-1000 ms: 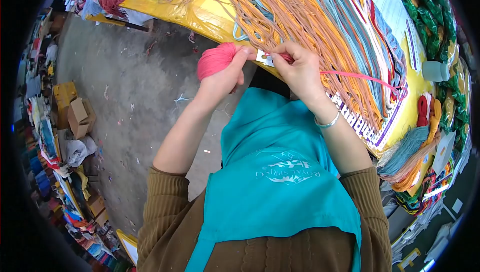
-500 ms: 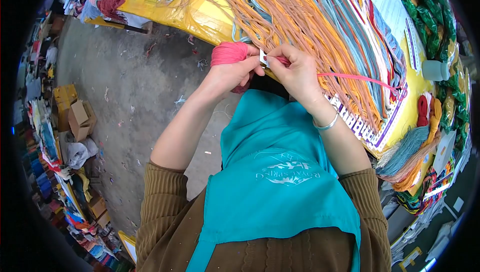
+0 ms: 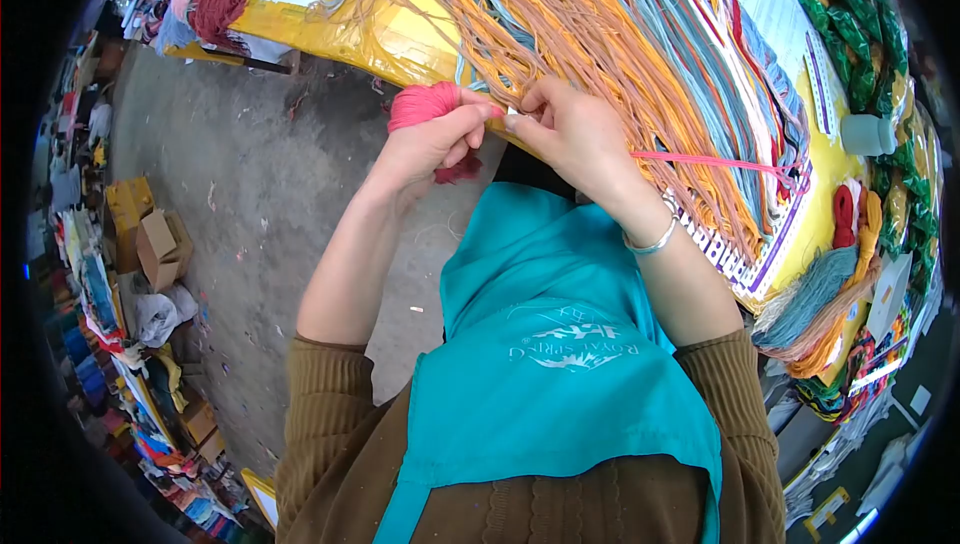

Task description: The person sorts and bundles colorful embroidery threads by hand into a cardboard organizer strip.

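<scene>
My left hand (image 3: 432, 144) is closed around a bundle of pink thread (image 3: 420, 105), and a loose tail of it hangs below the palm. Fingertips of my right hand (image 3: 582, 139) pinch a small white tag (image 3: 512, 115), mostly covered by the fingers. Between the two hands, a short length of pink reaches the tag. From behind my right wrist, a pink strand (image 3: 700, 157) stretches right across the threads to a white and purple holed strip (image 3: 795, 189). Long orange and brown threads (image 3: 560, 34) lie just beyond both hands.
The yellow-covered table (image 3: 330, 39) has its near edge just under my hands. A pale blue cup (image 3: 868, 135) stands on the right, near green wrapped bundles (image 3: 835, 14). More thread hanks (image 3: 825, 294) lie at the right corner. Cardboard boxes (image 3: 160, 244) sit on the floor at left.
Both hands have shifted left, the left one farther, so the gap between them is wider. The white tag has moved left with my right fingers and shows less.
</scene>
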The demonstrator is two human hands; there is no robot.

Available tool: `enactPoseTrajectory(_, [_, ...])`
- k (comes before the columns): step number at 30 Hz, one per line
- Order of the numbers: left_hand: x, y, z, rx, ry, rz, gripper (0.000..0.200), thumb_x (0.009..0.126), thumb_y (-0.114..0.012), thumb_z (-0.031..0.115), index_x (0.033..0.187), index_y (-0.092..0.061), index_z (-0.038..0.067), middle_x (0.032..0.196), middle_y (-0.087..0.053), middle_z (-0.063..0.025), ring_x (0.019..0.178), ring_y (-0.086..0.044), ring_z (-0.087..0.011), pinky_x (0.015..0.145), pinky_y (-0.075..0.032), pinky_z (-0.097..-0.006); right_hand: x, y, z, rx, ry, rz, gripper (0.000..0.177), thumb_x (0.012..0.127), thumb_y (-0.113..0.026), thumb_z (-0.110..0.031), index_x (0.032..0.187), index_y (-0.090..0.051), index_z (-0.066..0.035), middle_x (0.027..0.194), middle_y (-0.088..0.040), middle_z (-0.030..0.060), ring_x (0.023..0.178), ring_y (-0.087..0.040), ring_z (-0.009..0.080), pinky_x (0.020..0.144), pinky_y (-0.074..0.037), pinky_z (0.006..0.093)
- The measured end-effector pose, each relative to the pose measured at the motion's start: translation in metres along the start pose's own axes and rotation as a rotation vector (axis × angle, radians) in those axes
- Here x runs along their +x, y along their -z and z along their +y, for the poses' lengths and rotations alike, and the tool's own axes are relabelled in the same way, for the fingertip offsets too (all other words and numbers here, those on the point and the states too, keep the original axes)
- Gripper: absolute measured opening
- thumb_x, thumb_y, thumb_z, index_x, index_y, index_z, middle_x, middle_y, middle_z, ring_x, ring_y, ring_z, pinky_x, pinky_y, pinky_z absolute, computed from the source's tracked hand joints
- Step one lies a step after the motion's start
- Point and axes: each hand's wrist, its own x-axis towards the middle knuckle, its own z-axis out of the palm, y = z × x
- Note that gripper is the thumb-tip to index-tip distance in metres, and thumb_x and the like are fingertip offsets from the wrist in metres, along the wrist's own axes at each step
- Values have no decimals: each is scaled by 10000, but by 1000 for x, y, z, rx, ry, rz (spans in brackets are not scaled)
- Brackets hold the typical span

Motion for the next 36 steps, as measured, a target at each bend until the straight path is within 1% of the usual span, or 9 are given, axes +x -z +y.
enactPoseTrajectory(4, [-1,-8,4,24,-15,-175,123,918,-621,148,911,-642,26,608,-497,45,455,-353,-11,397,-241,-195,3,-2,1,-81,-12,-6,340,802,-697,-396,900,-628,-78,749,-666,133,730,-662,329,652,-504,429])
enactPoseTrajectory(9, [7,-3,6,-115,7,-96,113,911,-621,135,905,-631,23,576,-449,58,438,-315,-14,389,-201,-202,4,5,10,210,-72,-125,373,807,-694,-423,932,-629,-77,767,-674,134,748,-665,330,664,-507,428])
enactPoseTrajectory(19, [7,-12,14,43,56,-109,185,934,-602,191,838,-637,37,566,-413,64,464,-301,-19,396,-183,-204,11,-4,12,192,-69,-31,396,895,-622,-448,918,-642,-53,786,-687,120,740,-669,296,683,-510,416])
enactPoseTrajectory(22, [17,-11,13,102,37,-195,187,928,-609,181,872,-668,12,589,-497,41,517,-413,-26,428,-285,-207,14,2,13,285,-95,-77,402,915,-621,-432,918,-634,-30,775,-692,104,718,-664,239,651,-513,380])
enactPoseTrajectory(25, [30,-14,0,411,-246,-181,161,906,-625,183,819,-669,56,584,-497,21,487,-451,-53,407,-328,-231,17,4,18,510,-102,-138,405,915,-642,-412,938,-622,-8,768,-695,86,682,-649,163,594,-504,323])
enactPoseTrajectory(28, [32,-11,18,744,-196,-359,172,912,-623,145,931,-700,-8,744,-669,-21,731,-594,-63,634,-478,-256,14,4,18,724,-124,-165,406,909,-656,-396,970,-608,2,767,-693,77,646,-628,117,557,-489,281])
enactPoseTrajectory(31, [37,-10,11,575,-128,-338,150,912,-605,139,872,-669,10,631,-586,23,577,-532,-42,511,-423,-216,16,1,22,664,-141,-173,390,910,-645,-380,994,-596,-3,746,-684,71,614,-612,112,543,-478,275])
enactPoseTrajectory(34, [41,16,23,-261,299,-451,135,914,-564,112,790,-593,66,537,-426,70,418,-377,-28,374,-304,-196,17,4,19,512,-164,-180,338,902,-632,-335,998,-593,-13,717,-670,66,605,-609,128,557,-475,296])
enactPoseTrajectory(36, [37,40,39,-353,211,-352,166,916,-523,88,753,-517,120,515,-287,92,358,-227,-28,305,-179,-206,16,7,14,456,-193,-222,297,893,-618,-294,1002,-592,-19,696,-660,65,610,-611,143,580,-475,313])
